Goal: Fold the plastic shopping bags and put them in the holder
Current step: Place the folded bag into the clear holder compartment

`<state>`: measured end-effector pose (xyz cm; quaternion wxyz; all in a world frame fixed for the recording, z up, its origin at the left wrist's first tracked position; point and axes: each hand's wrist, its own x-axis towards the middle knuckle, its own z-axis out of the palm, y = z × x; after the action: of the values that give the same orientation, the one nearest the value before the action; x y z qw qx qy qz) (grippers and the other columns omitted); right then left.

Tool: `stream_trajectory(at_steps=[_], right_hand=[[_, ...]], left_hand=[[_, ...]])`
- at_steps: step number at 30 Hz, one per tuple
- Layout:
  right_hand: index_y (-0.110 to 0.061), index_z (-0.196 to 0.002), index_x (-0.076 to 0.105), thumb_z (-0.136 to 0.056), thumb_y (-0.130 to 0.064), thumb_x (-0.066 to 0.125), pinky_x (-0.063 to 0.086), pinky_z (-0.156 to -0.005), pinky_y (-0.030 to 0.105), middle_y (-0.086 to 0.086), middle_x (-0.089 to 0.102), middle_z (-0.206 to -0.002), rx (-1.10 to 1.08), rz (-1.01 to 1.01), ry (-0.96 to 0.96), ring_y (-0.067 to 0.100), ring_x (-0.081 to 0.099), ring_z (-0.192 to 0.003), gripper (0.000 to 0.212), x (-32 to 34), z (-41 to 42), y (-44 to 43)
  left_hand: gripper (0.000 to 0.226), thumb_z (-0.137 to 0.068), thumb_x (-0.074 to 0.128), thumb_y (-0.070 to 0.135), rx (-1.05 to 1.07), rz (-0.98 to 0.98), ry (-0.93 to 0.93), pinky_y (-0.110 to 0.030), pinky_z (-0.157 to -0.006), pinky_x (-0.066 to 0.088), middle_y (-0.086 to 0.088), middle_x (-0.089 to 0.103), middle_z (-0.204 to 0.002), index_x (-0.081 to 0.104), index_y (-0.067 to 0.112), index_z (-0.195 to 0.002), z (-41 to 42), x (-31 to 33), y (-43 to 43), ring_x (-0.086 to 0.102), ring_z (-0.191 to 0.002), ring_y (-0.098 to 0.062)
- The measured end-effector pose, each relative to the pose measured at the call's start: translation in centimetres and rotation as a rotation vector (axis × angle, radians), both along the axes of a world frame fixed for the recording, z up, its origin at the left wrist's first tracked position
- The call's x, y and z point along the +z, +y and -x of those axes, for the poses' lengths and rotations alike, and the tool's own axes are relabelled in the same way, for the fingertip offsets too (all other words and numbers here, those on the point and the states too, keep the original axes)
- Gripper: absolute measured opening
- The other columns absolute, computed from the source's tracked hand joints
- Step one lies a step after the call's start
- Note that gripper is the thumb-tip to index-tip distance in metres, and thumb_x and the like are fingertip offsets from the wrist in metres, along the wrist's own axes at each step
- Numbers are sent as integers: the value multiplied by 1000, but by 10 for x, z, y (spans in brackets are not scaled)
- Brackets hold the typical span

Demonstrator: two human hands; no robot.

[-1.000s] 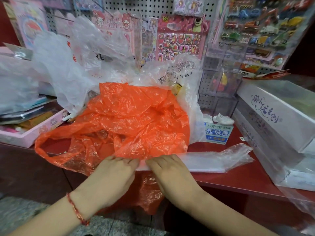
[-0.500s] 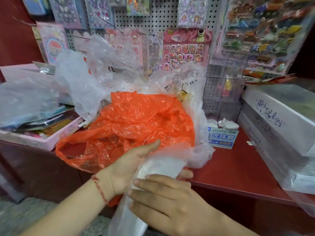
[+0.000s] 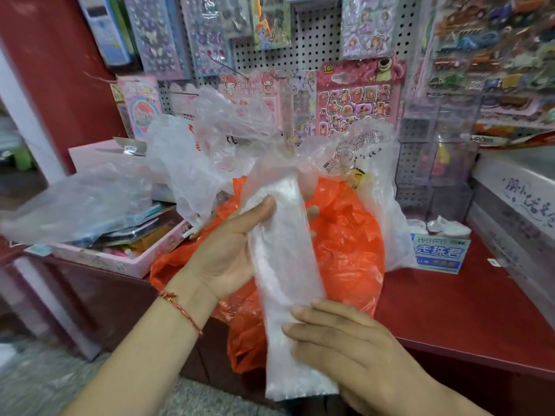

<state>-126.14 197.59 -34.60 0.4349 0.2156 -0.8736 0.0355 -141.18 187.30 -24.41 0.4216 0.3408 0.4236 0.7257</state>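
Clear folded bag strip in grip: left hand thumb and fingers wrapped round its upper part, right hand fingers curled across the lower | held upright in front of orange bag on red counter | likely light, limp, slippery; pinch across all folded layers | box reads 走珠君; sticker sheet reads TOY

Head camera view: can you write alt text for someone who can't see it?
Two bare hands hold a clear plastic bag folded into a long strip upright: left hand gripping its upper part, right hand its lower part. Behind it, a crumpled orange plastic bag lies on a red counter below hanging sticker sheets.
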Motion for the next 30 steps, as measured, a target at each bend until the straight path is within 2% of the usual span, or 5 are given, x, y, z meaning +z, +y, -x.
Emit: stream_trajectory(at_steps=[10, 17, 20, 26, 30], right_hand=[[-23, -110, 55, -99, -25, 37, 39, -101, 24, -5, 66, -118, -123, 158, -180, 9, 56, -115, 21, -22, 18, 44], [-30, -103, 65, -89, -29, 56, 43, -78, 27, -11, 66, -92, -64, 547, -510, 0, 57, -83, 16, -16, 13, 30], [-2, -79, 67, -87, -21, 62, 41, -65, 31, 5, 59, -67, -22, 904, -743, 2, 49, -67, 20, -3, 17, 32], [-4, -93, 67, -85, -5, 65, 43, -64, 26, 12, 68, -79, -72, 1327, -732, 12, 55, -68, 8, -3, 28, 29], [-15, -97, 57, -85, -6, 64, 37, -55, 23, -3, 57, -67, -193, 1222, -650, 6, 45, -53, 17, -6, 30, 24]], left_hand=[[35, -85, 54, 38, -130, 511, -258, -33, -72, 56, -10, 70, -86, 68, 6, -92, 7, -81, 23, 68, -74, -21], [39, -94, 45, 26, -126, 550, -363, -35, -68, 58, -14, 68, -111, 57, 0, -123, -5, -87, 36, 70, -86, -24], [43, -94, 46, 27, -114, 547, -374, -35, -72, 58, -18, 69, -106, 57, -4, -119, -4, -88, 33, 70, -82, -25], [47, -88, 48, 36, -118, 418, -395, -43, -84, 54, -25, 66, -109, 63, -2, -110, -8, -88, 28, 68, -91, -31], [31, -84, 52, 1, -91, 393, -245, -37, -74, 58, -22, 69, -102, 59, -3, -114, -12, -86, 24, 70, -84, -27]])
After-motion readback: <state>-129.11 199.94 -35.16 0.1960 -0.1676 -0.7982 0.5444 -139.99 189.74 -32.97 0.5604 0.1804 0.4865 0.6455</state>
